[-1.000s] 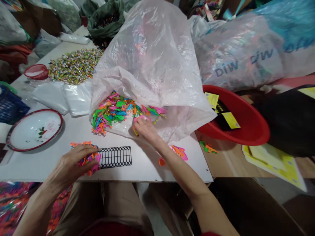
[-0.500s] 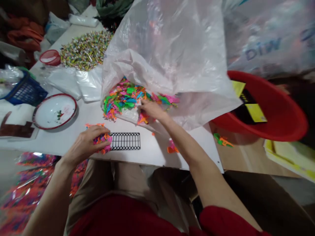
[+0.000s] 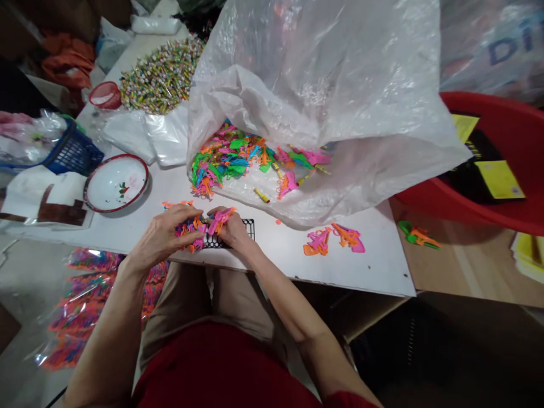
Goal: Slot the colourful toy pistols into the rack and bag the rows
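My left hand point(image 3: 159, 235) is curled around a packed row of small colourful plastic pieces point(image 3: 190, 229), mostly pink, orange and blue, at the left end of a black grid rack point(image 3: 250, 229). Pinched in my right hand point(image 3: 233, 231) is a pink and orange plastic piece point(image 3: 220, 220), held over the rack beside that row. The exact kind of these pieces is too small to make out. Behind both hands, a heap of similar pieces point(image 3: 238, 153) in green, pink, blue and orange spills from the mouth of a large translucent plastic bag point(image 3: 340, 113).
Two pink and orange clusters point(image 3: 318, 241) lie right of my hands. At left stand an enamel basin point(image 3: 114, 181) with a red rim and a blue basket point(image 3: 80, 147). A red tub point(image 3: 429, 198) is on the right. Beyond lies a pile of small yellowish pieces point(image 3: 161, 79).
My right hand has come from the heap by the bag toward me to the rack, bringing a pink and orange piece. The left hand stays around the row. The view has shifted.
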`<act>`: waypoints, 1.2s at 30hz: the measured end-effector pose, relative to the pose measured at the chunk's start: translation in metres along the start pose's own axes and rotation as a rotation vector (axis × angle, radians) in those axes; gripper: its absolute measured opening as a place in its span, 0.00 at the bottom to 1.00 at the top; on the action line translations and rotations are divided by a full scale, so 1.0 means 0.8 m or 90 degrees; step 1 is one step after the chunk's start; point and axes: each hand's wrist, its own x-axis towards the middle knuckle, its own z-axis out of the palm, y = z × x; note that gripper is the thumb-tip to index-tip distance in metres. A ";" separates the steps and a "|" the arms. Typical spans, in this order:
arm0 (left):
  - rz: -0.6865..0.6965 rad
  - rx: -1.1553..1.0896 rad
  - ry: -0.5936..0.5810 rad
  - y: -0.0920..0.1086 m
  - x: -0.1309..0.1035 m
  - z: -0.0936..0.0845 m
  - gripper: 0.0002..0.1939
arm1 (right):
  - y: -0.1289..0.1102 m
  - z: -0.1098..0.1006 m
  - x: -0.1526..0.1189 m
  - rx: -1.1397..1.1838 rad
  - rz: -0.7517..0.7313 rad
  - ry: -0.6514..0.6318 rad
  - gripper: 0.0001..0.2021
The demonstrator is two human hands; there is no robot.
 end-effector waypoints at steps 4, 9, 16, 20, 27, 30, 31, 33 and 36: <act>-0.001 0.019 0.001 -0.002 -0.001 0.002 0.21 | -0.009 -0.018 0.005 -0.120 -0.050 -0.089 0.08; 0.019 0.040 0.003 -0.004 -0.002 0.003 0.21 | -0.033 -0.023 0.007 -0.313 -0.023 -0.179 0.09; 0.041 0.064 -0.032 -0.005 0.000 0.004 0.20 | -0.041 -0.027 0.010 -0.381 -0.023 -0.238 0.11; 0.044 0.073 -0.048 -0.005 0.000 0.004 0.20 | -0.031 -0.029 0.006 -0.366 -0.056 -0.221 0.09; 0.070 0.094 -0.007 -0.004 -0.002 0.007 0.18 | -0.016 -0.032 0.012 -0.312 -0.109 -0.203 0.10; 0.086 0.117 -0.015 -0.008 -0.002 0.008 0.19 | -0.012 -0.034 0.015 -0.287 -0.128 -0.201 0.09; 0.087 0.125 -0.018 -0.011 -0.003 0.009 0.19 | -0.011 -0.035 0.016 -0.279 -0.135 -0.201 0.09; 0.080 0.129 -0.027 -0.017 -0.002 0.011 0.20 | -0.009 -0.037 0.019 -0.269 -0.146 -0.200 0.09; 0.062 0.125 -0.041 -0.022 -0.001 0.015 0.23 | -0.005 -0.034 0.019 -0.258 -0.141 -0.186 0.09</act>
